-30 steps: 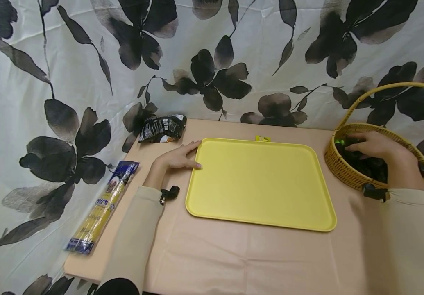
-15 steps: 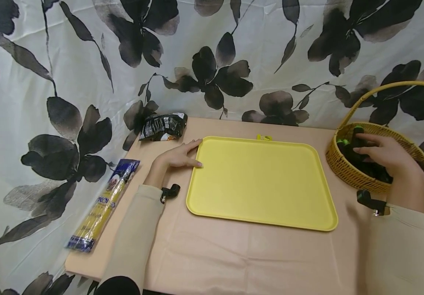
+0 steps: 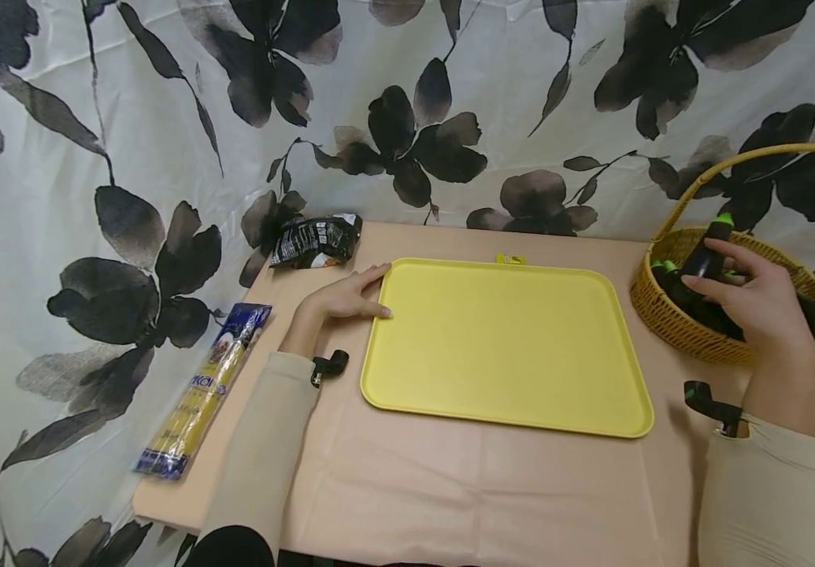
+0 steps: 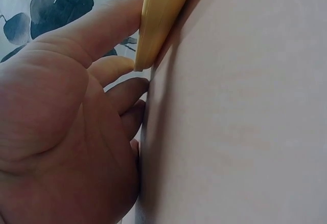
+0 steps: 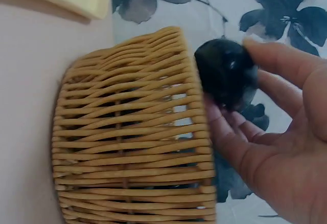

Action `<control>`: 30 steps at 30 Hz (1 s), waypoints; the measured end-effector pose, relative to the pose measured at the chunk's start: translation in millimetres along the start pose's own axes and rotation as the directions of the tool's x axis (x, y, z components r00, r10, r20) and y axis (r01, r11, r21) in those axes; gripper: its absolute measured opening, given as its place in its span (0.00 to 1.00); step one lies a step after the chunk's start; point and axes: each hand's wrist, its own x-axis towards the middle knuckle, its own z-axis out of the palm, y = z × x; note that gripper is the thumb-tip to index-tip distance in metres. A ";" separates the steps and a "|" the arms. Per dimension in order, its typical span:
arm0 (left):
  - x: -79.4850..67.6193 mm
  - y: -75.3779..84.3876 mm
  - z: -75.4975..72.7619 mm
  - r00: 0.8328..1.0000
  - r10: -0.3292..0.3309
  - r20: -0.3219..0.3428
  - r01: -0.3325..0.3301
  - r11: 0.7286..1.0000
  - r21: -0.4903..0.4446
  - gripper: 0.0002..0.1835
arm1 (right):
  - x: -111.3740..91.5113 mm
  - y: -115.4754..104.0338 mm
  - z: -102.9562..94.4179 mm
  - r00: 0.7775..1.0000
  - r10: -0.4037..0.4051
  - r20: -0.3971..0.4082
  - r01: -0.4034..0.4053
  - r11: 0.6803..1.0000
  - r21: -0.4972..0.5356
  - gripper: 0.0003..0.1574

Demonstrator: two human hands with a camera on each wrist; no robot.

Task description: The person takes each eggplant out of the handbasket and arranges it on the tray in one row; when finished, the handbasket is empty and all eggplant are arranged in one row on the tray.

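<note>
My right hand (image 3: 764, 303) holds a dark eggplant (image 3: 708, 250) with a bright green cap, tilted up above the rim of the wicker basket (image 3: 690, 337) at the right. In the right wrist view, the eggplant's rounded dark end (image 5: 227, 73) sits between thumb and fingers beside the basket wall. Several more dark eggplants (image 3: 683, 291) lie inside the basket. On the left, my left hand (image 3: 339, 303) rests at the left edge of a yellow tray (image 3: 506, 346), fingers extended. In the left wrist view, the thumb and a fingertip touch the tray's rim (image 4: 156, 22).
A pack of long spaghetti (image 3: 205, 394) lies along the table's left edge. Near the back left corner sits a black snack bag (image 3: 318, 240). A small yellow packet (image 3: 511, 259) shows behind the tray. The basket's tall handle (image 3: 708, 177) arches over it, and a floral curtain (image 3: 393, 94) hangs behind.
My right hand has come up out of the basket with an eggplant, now lifted above the rim. The left hand stays at the tray's edge.
</note>
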 end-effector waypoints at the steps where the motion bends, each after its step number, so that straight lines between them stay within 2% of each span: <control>1: 0.5 -0.1 0.1 1.000 -0.003 -0.004 0.003 1.000 -0.005 0.59 | 0.0 -2.2 -0.5 1.000 -0.004 -0.009 0.004 0.999 0.038 0.46; 3: 1.2 -0.1 0.3 1.000 -0.007 -0.011 0.007 1.000 -0.015 0.59 | 0.4 -7.2 -0.1 1.000 -0.029 -0.007 0.030 0.994 0.105 0.45; 5: 2.5 0.2 0.2 1.000 -0.004 -0.017 0.004 1.000 -0.025 0.59 | 0.4 -13.7 1.0 0.998 -0.062 0.029 0.057 0.985 0.160 0.46; 9: 4.1 0.8 0.5 1.000 0.008 -0.024 -0.009 0.999 -0.047 0.59 | 1.6 -28.8 11.1 0.987 -0.110 0.113 0.093 0.984 0.150 0.47; 11: 4.0 1.3 1.0 1.000 0.014 -0.023 -0.015 0.998 -0.060 0.59 | 2.0 -36.7 22.0 0.981 -0.128 0.148 0.109 0.986 0.129 0.47; 13: 3.7 1.1 1.6 1.000 0.013 -0.022 -0.014 0.998 -0.068 0.59 | 2.3 -44.2 36.4 0.968 -0.158 0.195 0.129 0.980 0.151 0.47; 18: 3.5 1.0 2.1 1.000 0.008 -0.028 -0.010 0.998 -0.068 0.58 | 1.4 -65.3 78.6 0.915 -0.261 0.308 0.196 0.954 0.226 0.46; 21: 3.8 0.9 2.1 1.000 0.013 -0.026 -0.015 0.997 -0.069 0.58 | -1.8 -79.2 99.1 0.886 -0.305 0.350 0.235 0.945 0.228 0.46; 30: 3.8 0.6 3.6 0.999 0.017 -0.027 -0.019 0.997 -0.077 0.58 | -5.6 -108.6 139.4 0.792 -0.418 0.445 0.318 0.905 0.283 0.47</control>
